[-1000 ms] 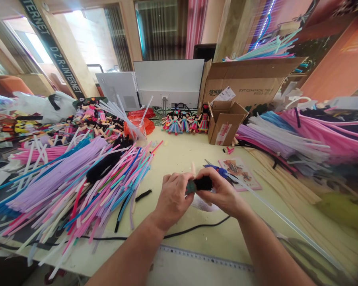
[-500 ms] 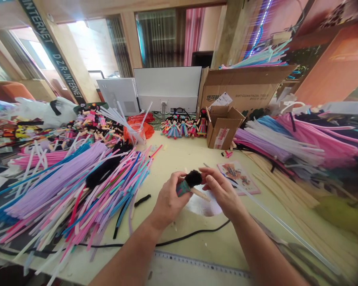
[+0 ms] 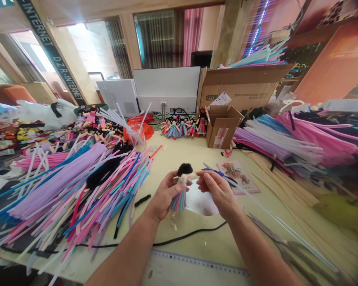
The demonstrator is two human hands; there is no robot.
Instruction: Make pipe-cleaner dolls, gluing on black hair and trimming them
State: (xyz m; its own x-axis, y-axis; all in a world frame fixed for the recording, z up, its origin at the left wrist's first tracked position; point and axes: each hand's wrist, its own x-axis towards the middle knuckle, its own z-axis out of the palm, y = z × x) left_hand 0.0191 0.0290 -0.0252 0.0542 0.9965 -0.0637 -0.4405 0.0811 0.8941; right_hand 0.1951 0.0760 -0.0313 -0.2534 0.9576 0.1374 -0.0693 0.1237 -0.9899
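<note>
A small pipe-cleaner doll (image 3: 181, 186) with black fuzzy hair and a striped pink, teal and purple skirt stands upright between my hands, above the pale yellow table (image 3: 179, 155). My left hand (image 3: 164, 195) is closed round the doll's body. My right hand (image 3: 216, 190) pinches the doll's cream arm at its right side with thumb and fingers pressed together. A white sheet (image 3: 201, 202) lies on the table just under both hands.
A large heap of coloured pipe cleaners (image 3: 68, 186) covers the left. More bundles (image 3: 298, 139) lie at right. Finished dolls (image 3: 183, 127) stand at the back by a small cardboard box (image 3: 222, 125). A black cable (image 3: 191, 234), ruler (image 3: 197, 260) and scissors (image 3: 274, 238) lie near me.
The doll has turned from lying sideways to upright, its skirt now hanging down. Both hands shifted slightly, and my right hand moved onto the doll's arm.
</note>
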